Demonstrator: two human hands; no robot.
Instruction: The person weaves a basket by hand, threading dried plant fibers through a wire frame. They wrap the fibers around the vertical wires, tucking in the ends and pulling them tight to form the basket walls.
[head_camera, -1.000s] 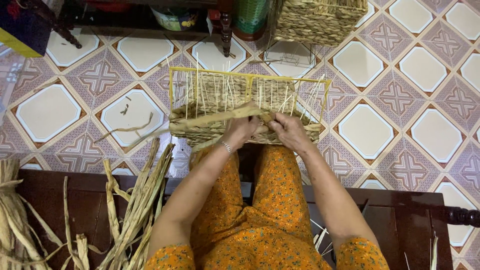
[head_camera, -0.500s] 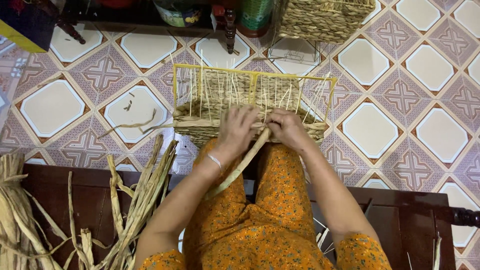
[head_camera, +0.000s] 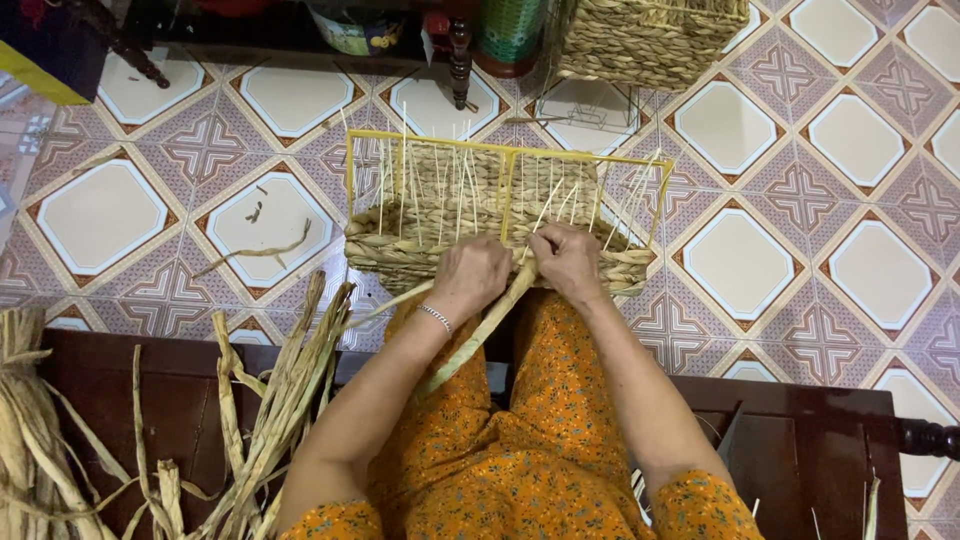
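A half-woven straw basket (head_camera: 420, 235) on a yellow wire frame (head_camera: 505, 150) rests against my knees, with thin upright stakes standing out of it. My left hand (head_camera: 470, 275) presses on the near woven wall and pinches a flat pale reed strand (head_camera: 470, 340) that trails down over my orange-clad lap. My right hand (head_camera: 568, 262) sits beside it on the same wall, fingers curled over the strand where it enters the weave. A bracelet circles my left wrist.
A bundle of dry reeds (head_camera: 270, 400) lies on the dark wooden bench (head_camera: 130, 400) at my left. A finished woven basket (head_camera: 650, 40) stands at the top right on the patterned tile floor (head_camera: 780, 260). Dark furniture legs (head_camera: 458, 55) stand behind.
The loose strand, earlier lying along the basket wall, now hangs down across my lap. Both hands stayed at the near wall, and the view shifted slightly.
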